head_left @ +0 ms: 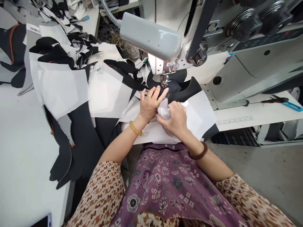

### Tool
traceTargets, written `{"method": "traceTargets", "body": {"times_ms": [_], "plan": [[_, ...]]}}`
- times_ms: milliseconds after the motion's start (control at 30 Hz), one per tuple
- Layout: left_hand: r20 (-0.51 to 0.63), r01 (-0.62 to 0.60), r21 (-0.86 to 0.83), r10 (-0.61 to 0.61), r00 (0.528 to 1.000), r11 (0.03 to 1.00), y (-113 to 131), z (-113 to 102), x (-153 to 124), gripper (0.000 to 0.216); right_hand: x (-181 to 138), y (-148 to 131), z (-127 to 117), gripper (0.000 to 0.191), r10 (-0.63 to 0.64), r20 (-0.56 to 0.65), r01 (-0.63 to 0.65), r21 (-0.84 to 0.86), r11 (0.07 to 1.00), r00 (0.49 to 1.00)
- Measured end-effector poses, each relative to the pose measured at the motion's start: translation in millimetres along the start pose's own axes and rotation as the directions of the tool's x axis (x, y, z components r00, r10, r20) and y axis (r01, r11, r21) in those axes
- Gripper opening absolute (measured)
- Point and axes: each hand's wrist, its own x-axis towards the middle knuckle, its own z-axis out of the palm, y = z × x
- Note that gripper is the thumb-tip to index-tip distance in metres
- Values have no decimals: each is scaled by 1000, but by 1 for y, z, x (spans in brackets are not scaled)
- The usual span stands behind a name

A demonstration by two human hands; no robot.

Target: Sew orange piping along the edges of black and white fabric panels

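My left hand [149,105] lies with its fingers spread on the cloth, fingertips just in front of the presser foot [164,81] of a sewing machine. Close beside it my right hand [177,117] is closed, thumb and fingers pinching a folded light grey fabric piece [163,108]. Part of that piece is hidden by the hands. Black fabric [187,91] sits under and around the foot. A white backed panel [201,110] spreads out to the right of my right hand.
A grey lamp housing [150,36] hangs over the needle area. Stacked white and black fabric pieces [63,85] cover the left side, with more scraps behind. On the right are a dark-handled tool [274,100] and a blue-handled item [292,106]. A phone [42,221] lies bottom left.
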Motion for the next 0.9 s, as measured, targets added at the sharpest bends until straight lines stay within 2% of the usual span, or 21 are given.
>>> {"method": "traceTargets", "body": {"times_ms": [67, 133, 200, 267, 333, 400, 500, 600, 767, 900], "plan": [[31, -31, 2, 31, 999, 1000, -4, -3, 3, 37, 0, 6, -3, 10, -100, -43, 98, -47, 994, 994], [64, -88, -9, 89, 994, 996, -9, -7, 8, 37, 3, 22, -12, 18, -265, 17, 265, -42, 963, 964], [81, -178, -36, 181, 980, 983, -15, -10, 13, 37, 10, 41, -25, 27, -401, 137, 406, -15, 914, 906], [88, -288, -69, 294, 952, 955, -18, -13, 17, 35, 18, 55, -36, 28, -455, 249, 473, -11, 881, 855], [76, -382, -82, 388, 918, 920, -17, -14, 20, 32, 25, 60, -44, 28, -432, 335, 474, -50, 879, 837], [40, -426, -65, 429, 902, 902, -14, -12, 21, 28, 30, 58, -48, 27, -368, 398, 438, -97, 894, 840], [4, -391, -35, 391, 920, 920, -10, -4, 23, 30, 36, 50, -53, 25, -262, 453, 360, -145, 921, 852], [43, -347, -23, 348, 936, 937, -11, 4, 24, 38, 42, 48, -58, 21, -212, 496, 326, -153, 933, 842], [50, -397, -33, 398, 916, 917, -15, 4, 26, 37, 48, 51, -63, 16, -234, 548, 339, -96, 936, 803], [77, -431, -50, 434, 898, 901, -18, -1, 29, 36, 48, 51, -63, 15, -300, 577, 434, -105, 895, 759]]}}
